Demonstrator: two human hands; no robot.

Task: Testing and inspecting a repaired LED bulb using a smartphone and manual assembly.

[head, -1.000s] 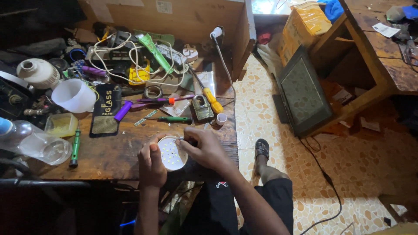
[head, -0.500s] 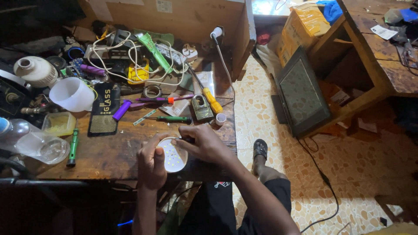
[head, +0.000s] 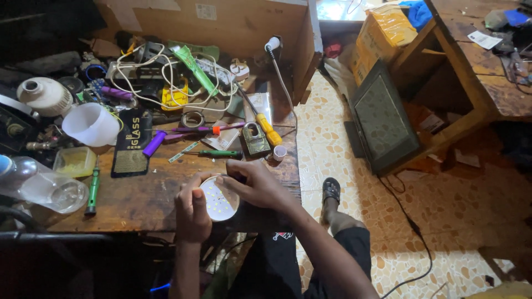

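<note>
While both hands work at the near edge of the worn wooden table point(head: 138, 194), one round white disc studded with small yellow dots point(head: 220, 199) sits between them. The left hand point(head: 192, 207) curls around its nine o'clock rim, thumb on top; the right hand point(head: 256, 185) pinches its one o'clock edge. Beyond, at twelve o'clock, lie one brass-coloured padlock point(head: 255, 138), two green-handled screwdrivers, one point(head: 219, 153) near the padlock and one point(head: 92, 191) far left, and one translucent plastic cup point(head: 91, 124). Compared with half a second ago, the right fingers have slid further round the disc's rim.
</note>
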